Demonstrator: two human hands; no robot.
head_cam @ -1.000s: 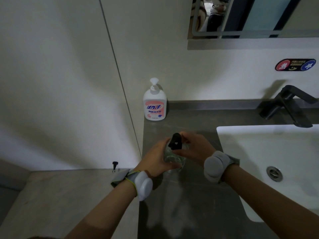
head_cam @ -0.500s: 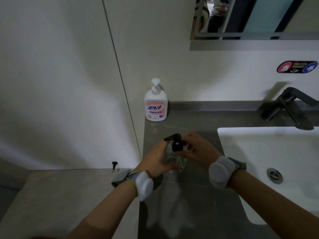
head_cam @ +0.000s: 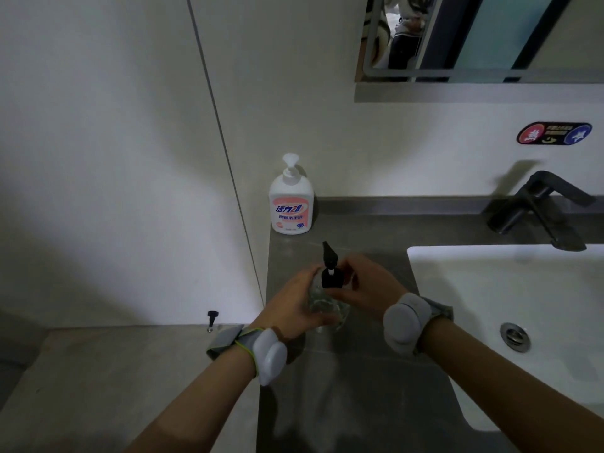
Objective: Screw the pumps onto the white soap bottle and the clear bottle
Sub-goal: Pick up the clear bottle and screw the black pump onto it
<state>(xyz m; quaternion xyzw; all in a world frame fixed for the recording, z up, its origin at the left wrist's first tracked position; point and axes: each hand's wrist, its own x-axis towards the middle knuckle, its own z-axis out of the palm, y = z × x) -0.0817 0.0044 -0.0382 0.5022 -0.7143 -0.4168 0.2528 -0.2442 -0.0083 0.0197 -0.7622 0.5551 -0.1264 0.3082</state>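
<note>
Head view: grey countertop adjoining white sink. Left of the sink, left hand is gripping the clear bottle; right hand is apparently pinching the black pump. White soap bottle is standing behind, pump fitted.

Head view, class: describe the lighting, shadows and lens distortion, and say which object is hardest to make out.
Head view: dim overall; soft shadow behind the faucet; wide-angle lens bends the wall seam; the clear bottle almost vanishes against the dark counter, unlike the white soap bottle.
</note>
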